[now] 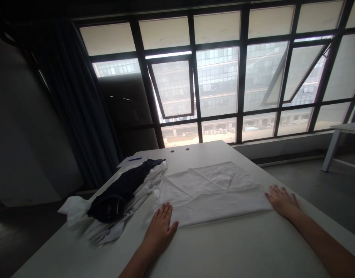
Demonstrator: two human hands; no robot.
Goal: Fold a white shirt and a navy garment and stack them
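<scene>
A white garment [212,193] lies spread flat and partly folded on the white table [238,251]. My left hand [161,226] rests palm down at the garment's near left corner, fingers stretched out. My right hand [281,200] lies flat at the garment's right edge, fingers apart. Neither hand holds anything.
A pile of white clothes [114,220] with a dark garment [122,189] on top sits at the table's left. A sheet of paper with a blue pen [135,158] lies at the far left corner. A large window wall [218,77] stands behind; another table [344,133] at the right.
</scene>
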